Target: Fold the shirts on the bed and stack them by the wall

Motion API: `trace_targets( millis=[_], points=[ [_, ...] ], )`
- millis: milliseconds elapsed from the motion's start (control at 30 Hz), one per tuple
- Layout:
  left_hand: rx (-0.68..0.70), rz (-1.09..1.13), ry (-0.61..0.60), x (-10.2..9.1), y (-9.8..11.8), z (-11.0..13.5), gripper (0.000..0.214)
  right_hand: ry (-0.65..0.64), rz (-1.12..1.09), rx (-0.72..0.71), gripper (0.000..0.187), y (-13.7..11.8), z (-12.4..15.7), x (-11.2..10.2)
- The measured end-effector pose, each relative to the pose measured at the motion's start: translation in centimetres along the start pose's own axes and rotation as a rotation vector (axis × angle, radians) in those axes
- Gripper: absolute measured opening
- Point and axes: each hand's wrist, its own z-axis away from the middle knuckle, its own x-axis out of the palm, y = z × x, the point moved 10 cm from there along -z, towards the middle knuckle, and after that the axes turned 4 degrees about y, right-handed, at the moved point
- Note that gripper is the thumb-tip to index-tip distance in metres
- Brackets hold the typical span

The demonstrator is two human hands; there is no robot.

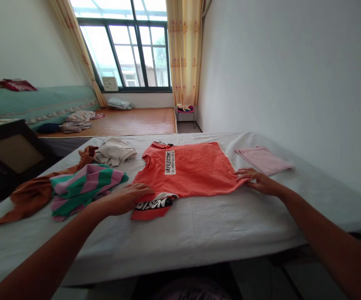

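One coral-red T-shirt (195,171) lies spread on the sheet-draped worktop (199,233), between two hands, collar to the left and hem to the right. The left hand (128,199) touches its near shoulder, beside the lettered near sleeve; the right hand (263,182) touches the near hem corner. Fingers of both are extended over the fabric; whether either pinches it cannot be told. Left of the shirt lie three crumpled garments: one pink-and-green striped (86,185), one brown (32,193), one off-white (114,151). One folded pink cloth (266,160) lies beyond the right hand.
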Motion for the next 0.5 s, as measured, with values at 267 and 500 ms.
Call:
trace_targets(
  millis=[267,500],
  points=[
    [0.052,0.196,0.016,-0.7,-0.4,-0.5,0.022,-0.169,-0.099,0.152,0.054,0.1,-1.1,0.7],
    [-0.398,0.899,0.238,-3.0,-8.6,-5.4,0.04,0.25,-0.273,0.326,0.051,4.7,-6.4,-2.5]
  ],
)
